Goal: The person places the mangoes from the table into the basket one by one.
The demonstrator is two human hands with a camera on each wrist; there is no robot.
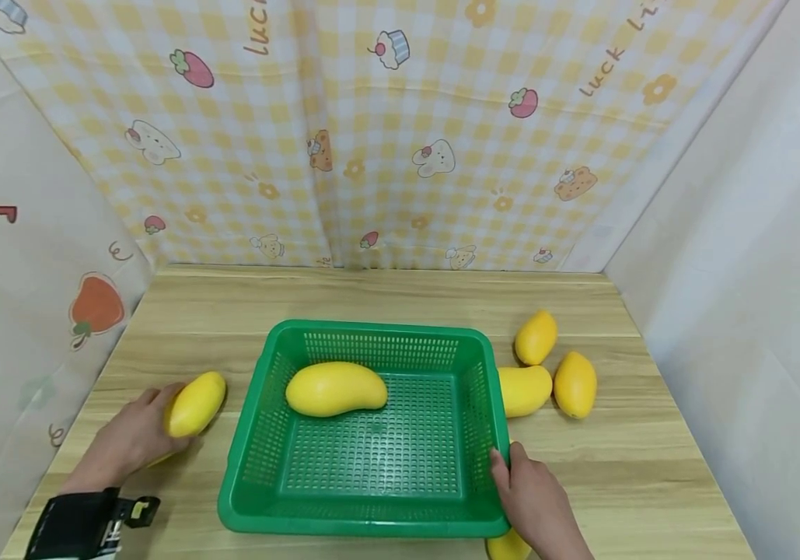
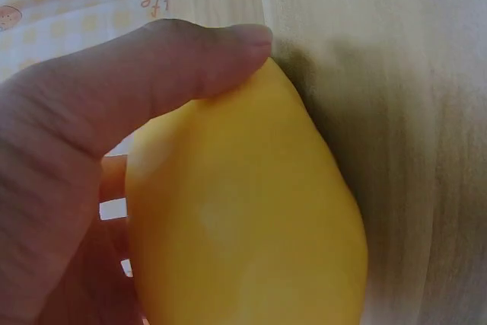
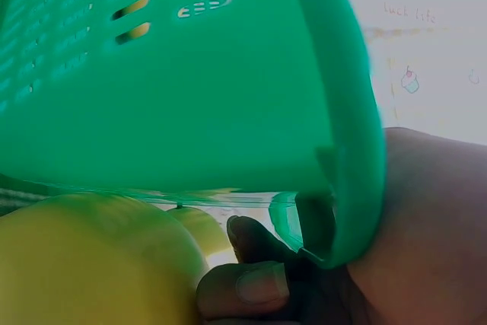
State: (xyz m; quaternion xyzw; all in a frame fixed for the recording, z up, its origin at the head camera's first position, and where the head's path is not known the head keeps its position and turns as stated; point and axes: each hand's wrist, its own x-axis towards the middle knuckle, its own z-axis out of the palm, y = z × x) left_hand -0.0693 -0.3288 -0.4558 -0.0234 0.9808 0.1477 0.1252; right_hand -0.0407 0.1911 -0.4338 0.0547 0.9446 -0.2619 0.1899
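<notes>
At the lower left of the frame, we see the left hand [image 1: 135, 437] with thumb and fingers wrapped round a yellow mango [image 1: 197, 404], seemingly for a secure hold. At lower right, the right hand [image 1: 538, 498] grips the green basket [image 1: 365, 526] by its rim, probably to steady it. Inside, left of the frame's centre, lies a larger mango [image 1: 333, 390]; off the basket's upper right side, we count three more mangoes [image 1: 575, 385] on the table [image 1: 651, 490].
</notes>
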